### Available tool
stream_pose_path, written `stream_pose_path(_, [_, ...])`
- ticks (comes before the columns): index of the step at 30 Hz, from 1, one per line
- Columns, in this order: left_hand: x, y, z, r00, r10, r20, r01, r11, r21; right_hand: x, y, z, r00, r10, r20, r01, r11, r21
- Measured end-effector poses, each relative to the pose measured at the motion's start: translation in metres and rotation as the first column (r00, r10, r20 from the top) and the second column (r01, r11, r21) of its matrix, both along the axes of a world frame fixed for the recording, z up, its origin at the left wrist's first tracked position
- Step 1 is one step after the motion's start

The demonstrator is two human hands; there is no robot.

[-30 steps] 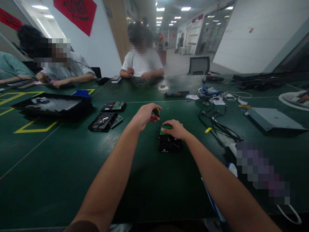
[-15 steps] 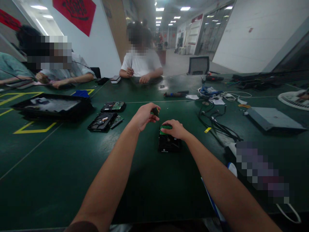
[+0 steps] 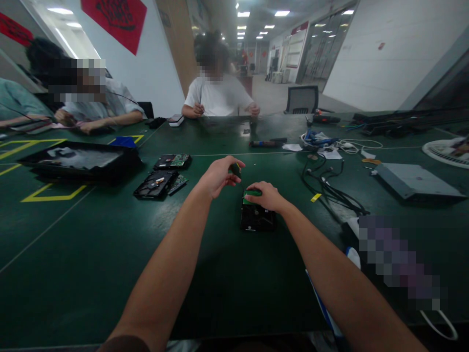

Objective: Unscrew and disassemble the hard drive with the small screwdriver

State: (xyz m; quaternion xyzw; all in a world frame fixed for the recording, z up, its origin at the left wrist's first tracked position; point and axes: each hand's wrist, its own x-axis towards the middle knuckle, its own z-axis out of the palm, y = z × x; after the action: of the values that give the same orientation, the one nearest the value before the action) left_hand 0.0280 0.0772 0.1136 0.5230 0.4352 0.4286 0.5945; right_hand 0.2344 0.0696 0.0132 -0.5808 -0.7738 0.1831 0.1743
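Hard drive [image 3: 257, 217] on green table [image 3: 91, 244]; right hand [image 3: 266, 195] pressed on its green board, left hand [image 3: 220, 175] fingers pinched around small dark tool [image 3: 236, 169].

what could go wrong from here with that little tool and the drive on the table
1. The left hand only pinches the small dark tool in its fingertips; a slip might drop it onto the hard drive or scratch the green board.
2. The right hand lies over the board's far end, so its fingers may sit in the tool's path.
3. Loose black cables lie just right of the drive and might snag a forearm.
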Motion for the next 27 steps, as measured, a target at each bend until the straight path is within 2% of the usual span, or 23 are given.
stream_pose_path(8, [0.0045,-0.0039,0.0018,0.994,-0.081,0.073,0.086,0.994,-0.061,-0.0006,-0.0005,0.0013,1.0,0.009,-0.002,-0.009,1.0,0.002])
stream_pose_path(16, [0.003,-0.0026,0.0002,1.0,0.007,-0.024,-0.007,0.999,0.035,-0.0018,-0.0013,0.0022,1.0,-0.005,-0.007,0.005,1.0,0.005])
stream_pose_path(23, [0.0049,-0.0051,0.0029,0.991,-0.101,0.092,0.109,0.99,-0.089,-0.0008,-0.0008,0.002,1.0,0.001,-0.007,-0.001,1.0,0.0])
stream_pose_path(27, [0.0025,-0.0033,0.0018,0.997,-0.053,0.05,0.054,0.998,-0.037,-0.0007,-0.0009,0.0017,1.0,0.002,-0.008,-0.002,1.0,0.007])
